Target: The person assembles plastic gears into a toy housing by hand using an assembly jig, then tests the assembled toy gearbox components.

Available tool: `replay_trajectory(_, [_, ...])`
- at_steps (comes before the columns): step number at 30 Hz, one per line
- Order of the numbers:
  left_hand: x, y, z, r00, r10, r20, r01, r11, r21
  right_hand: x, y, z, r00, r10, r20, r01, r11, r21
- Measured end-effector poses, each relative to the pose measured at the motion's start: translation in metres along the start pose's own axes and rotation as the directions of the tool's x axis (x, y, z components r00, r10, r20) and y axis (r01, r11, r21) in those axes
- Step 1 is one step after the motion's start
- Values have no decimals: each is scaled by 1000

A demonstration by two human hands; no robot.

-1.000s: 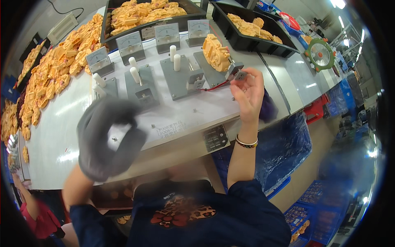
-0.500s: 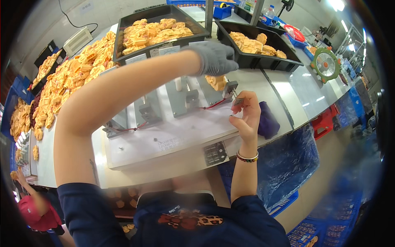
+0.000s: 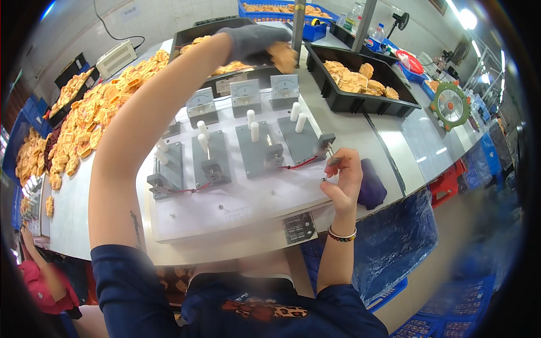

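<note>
My left hand [image 3: 256, 45], in a grey glove, reaches across the bench and holds an orange-yellow moulded piece [image 3: 283, 58], slightly blurred. It is over the right end of a black tray of similar pieces [image 3: 234, 68]. My bare right hand [image 3: 345, 174] has its fingers curled at the end of a metal plunger rod [image 3: 332, 160] on the rightmost grey fixture [image 3: 298, 141]. The thumb stands a little apart below. White pegs [image 3: 301, 122] rise from this fixture, and no piece lies on it. Several like fixtures [image 3: 256, 149] stand to its left.
Dial meters [image 3: 244, 94] stand behind the fixtures. A heap of orange-yellow pieces [image 3: 104, 115] covers the left bench. Another black tray [image 3: 360, 101] sits at the back right, near a green fan [image 3: 451, 106]. Dark purple cloth [image 3: 372, 185] lies beside my right hand. Another person [image 3: 48, 281] is at lower left.
My left hand has moved up and left, away from the rightmost fixture, and the piece seen there is gone from it. My right hand stays at the plunger. The view has shifted slightly.
</note>
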State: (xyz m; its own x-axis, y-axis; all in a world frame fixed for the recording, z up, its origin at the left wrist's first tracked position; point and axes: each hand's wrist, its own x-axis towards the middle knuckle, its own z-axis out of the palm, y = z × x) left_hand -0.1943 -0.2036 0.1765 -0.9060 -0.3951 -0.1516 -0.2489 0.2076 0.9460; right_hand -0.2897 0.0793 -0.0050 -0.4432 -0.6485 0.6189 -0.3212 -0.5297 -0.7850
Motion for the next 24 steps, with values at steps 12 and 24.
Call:
replay_trajectory(12, [-71,-110,-69,766,460,-449,-408,888,214,-10,1,-9,945,29,-325,-116,961,-251])
replay_trajectory(24, [-297,-189,135,564,509,-650,313,597,739,-43,-39,138,889,-169,426,378,795,-474])
